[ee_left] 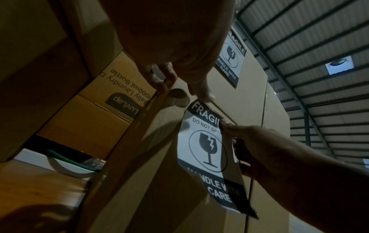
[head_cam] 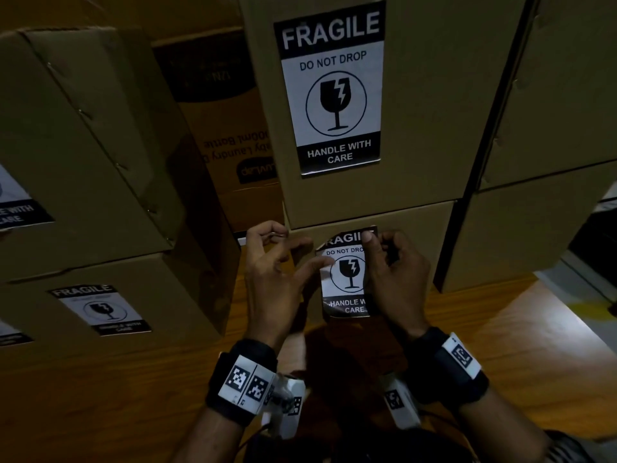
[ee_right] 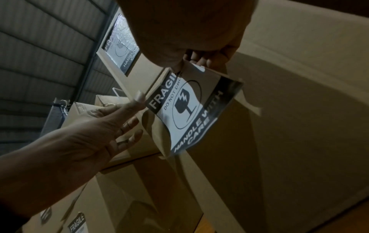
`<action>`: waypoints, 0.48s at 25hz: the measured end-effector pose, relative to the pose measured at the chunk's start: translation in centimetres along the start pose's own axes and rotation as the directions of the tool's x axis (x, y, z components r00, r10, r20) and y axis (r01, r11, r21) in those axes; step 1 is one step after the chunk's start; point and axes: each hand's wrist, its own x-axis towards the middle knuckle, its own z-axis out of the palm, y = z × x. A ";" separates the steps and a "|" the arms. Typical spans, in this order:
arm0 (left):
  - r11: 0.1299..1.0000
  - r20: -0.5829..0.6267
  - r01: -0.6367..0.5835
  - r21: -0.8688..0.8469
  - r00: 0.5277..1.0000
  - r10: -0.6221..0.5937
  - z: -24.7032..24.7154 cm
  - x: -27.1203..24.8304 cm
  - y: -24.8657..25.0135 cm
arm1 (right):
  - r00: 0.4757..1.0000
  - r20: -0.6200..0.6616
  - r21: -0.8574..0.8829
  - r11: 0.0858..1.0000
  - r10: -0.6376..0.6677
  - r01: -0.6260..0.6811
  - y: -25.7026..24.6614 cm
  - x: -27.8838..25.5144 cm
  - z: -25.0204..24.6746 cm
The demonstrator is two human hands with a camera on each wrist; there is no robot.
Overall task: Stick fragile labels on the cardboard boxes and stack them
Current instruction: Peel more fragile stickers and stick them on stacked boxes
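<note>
A black-and-white fragile label (head_cam: pixel 345 272) (ee_left: pixel 201 141) (ee_right: pixel 179 113) hangs in front of the lower cardboard box (head_cam: pixel 417 222) of the middle stack, its bottom edge curling away from the box. My right hand (head_cam: pixel 394 279) (ee_left: pixel 259 145) pinches the label's right edge between thumb and fingers. My left hand (head_cam: pixel 283 259) (ee_right: pixel 89 130) is spread open, with one fingertip (ee_left: pixel 205 96) touching the label's top left corner. The upper box (head_cam: pixel 434 111) of that stack carries a stuck fragile label (head_cam: pixel 332 88).
To the left stand two stacked boxes (head_cam: pixel 83 145), each labelled, the lower label (head_cam: pixel 100 309) facing me. A printed LuvLap box (head_cam: pixel 227 128) sits behind the gap. More boxes (head_cam: pixel 534 128) stand on the right. All rest on a wooden surface (head_cam: pixel 133 396).
</note>
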 end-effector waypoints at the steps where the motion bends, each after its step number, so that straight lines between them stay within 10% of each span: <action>1: 1.000 -0.010 0.005 0.010 1.000 -0.005 0.1 0.1 -0.2 | 1.000 -0.008 -0.009 1.000 -0.005 0.005 0.1 0.1 0.1; 12: 0.997 -0.050 -0.031 0.069 0.998 0.034 1.1 0.4 -1.1 | 0.996 -0.075 -0.182 0.983 -0.041 0.027 0.6 0.0 0.3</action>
